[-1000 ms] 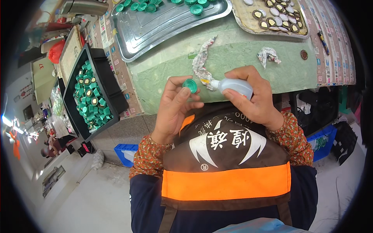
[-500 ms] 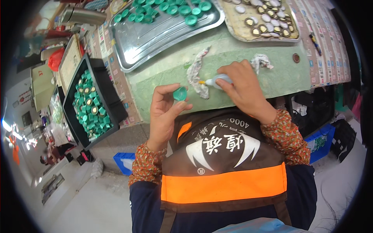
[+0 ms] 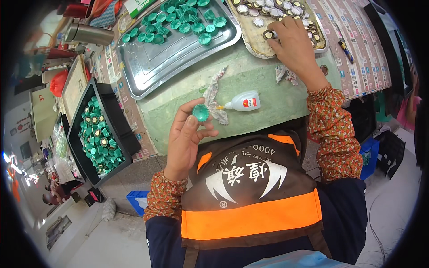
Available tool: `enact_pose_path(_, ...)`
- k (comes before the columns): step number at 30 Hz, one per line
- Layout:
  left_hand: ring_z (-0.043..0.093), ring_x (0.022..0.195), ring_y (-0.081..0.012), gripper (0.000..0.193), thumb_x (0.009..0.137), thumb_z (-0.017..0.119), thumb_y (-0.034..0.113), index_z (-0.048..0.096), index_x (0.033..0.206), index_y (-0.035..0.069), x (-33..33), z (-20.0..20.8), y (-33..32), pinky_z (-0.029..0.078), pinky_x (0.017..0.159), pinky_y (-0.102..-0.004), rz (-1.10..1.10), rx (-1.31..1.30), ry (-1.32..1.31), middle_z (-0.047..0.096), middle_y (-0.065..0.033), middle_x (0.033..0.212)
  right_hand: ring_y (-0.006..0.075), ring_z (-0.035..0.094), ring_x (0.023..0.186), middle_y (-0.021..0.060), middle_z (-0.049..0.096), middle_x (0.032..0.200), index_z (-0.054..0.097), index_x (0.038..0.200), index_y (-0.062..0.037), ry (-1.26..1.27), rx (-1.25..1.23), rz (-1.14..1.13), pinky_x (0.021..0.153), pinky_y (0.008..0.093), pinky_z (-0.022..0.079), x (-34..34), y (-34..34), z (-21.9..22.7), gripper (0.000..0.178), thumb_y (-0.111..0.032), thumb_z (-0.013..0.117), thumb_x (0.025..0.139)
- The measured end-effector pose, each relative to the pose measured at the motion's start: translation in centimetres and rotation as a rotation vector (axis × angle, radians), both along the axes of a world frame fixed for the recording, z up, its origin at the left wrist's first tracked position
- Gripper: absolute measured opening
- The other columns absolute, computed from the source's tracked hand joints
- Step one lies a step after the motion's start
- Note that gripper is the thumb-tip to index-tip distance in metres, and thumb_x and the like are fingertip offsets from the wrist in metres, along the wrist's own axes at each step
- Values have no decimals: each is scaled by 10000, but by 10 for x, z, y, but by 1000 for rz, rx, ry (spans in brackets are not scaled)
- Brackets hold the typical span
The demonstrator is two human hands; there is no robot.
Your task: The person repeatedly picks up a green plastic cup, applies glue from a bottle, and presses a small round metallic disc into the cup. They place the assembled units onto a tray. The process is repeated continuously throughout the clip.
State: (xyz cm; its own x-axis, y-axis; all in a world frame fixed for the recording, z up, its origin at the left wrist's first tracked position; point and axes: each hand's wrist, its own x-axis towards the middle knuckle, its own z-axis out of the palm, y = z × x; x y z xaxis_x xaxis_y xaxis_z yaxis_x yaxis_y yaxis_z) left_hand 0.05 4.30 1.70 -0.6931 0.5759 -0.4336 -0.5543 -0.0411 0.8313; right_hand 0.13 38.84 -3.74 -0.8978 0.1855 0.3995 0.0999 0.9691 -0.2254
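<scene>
My left hand (image 3: 183,134) pinches a green fluted cup-shaped cap (image 3: 200,112) by its rim, the hollow side showing. Over at the far-right tray, my right hand (image 3: 292,47) has thumb and forefinger closed around a round dark-rimmed disc (image 3: 268,35) with a pale centre. A white squeeze bottle (image 3: 246,102) with a yellow tip lies on its side on the green mat (image 3: 178,109). Its tip touches or nearly touches a crumpled strip of tissue (image 3: 213,94).
A metal tray (image 3: 152,73) bears many green caps. Beside it a beige tray (image 3: 254,50) holds white and dark discs. A black bin (image 3: 118,116) of green pieces stands left. A tissue wad (image 3: 286,73), a loose disc (image 3: 324,69) and a pen (image 3: 346,52) lie right.
My right hand has let go of the squeeze bottle, which now lies on the mat, and has moved up to the tray of discs. The green cap stays in my left hand.
</scene>
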Motion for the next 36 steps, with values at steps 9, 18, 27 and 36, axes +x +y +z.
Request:
enact_pose_path(9, 609, 1006, -153, 589, 1073, 491, 348, 343, 1529, 6, -3, -7, -2, 603, 857, -346, -35, 201, -213, 584, -99, 1152, 317, 549, 952, 119, 579, 990, 620, 1091, -50, 126, -89, 198, 846, 431, 463, 19, -20, 28, 267, -128, 712, 853)
enact_pose_path(18, 612, 1015, -186, 558, 1049, 538, 273, 353, 1509, 16, 1, -13, 7, 622, 842, -332, -68, 401, -509, 553, -122, 1256, 345, 573, 943, 144, 593, 1059, 602, 1235, -28, 9, -493, 630, 821, 434, 491, 62, -110, 61, 514, 7, 757, 746)
enact_pose_path(27, 623, 989, -188, 576, 1034, 581, 295, 364, 1488, 15, 5, -21, -1, 634, 808, -326, -84, 324, -493, 577, -104, 1204, 308, 559, 904, 131, 575, 992, 611, 1182, 24, -34, -452, 644, 803, 388, 505, 66, -129, 61, 441, -47, 718, 761)
enact_pose_path(36, 624, 1000, -188, 562, 1025, 599, 289, 400, 1472, 14, 8, -24, -1, 635, 815, -328, -99, 278, -450, 585, -101, 1200, 314, 562, 910, 139, 579, 1004, 612, 1213, 39, -65, -494, 615, 806, 395, 505, 72, -134, 58, 487, -28, 742, 749)
